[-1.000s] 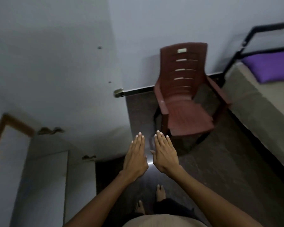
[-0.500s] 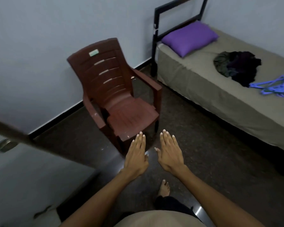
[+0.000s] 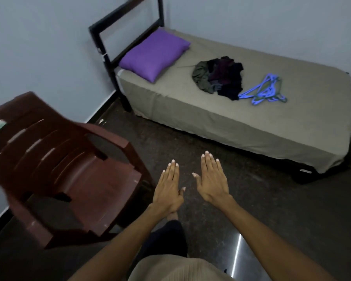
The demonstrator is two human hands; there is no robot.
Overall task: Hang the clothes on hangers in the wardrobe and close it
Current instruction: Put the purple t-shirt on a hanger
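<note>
A heap of dark clothes [image 3: 218, 77], green, purple and black, lies in the middle of the bed [image 3: 241, 118]. Right beside it on the sheet is a bundle of blue plastic hangers [image 3: 261, 91]. My left hand [image 3: 168, 189] and my right hand [image 3: 211, 179] are stretched out flat in front of me over the dark floor, palms down, fingers straight, holding nothing. Both hands are well short of the bed. No wardrobe shows in this view.
A dark red plastic chair [image 3: 65, 169] stands close on my left, next to my left hand. A purple pillow [image 3: 154, 54] lies at the bed's head by the black metal frame [image 3: 107, 43]. Dark floor stretches between me and the bed.
My view has swung right, from the wall and wardrobe area past the chair to the bed. The clothes and hangers have come fully into view. My hands stay flat, now slightly further apart.
</note>
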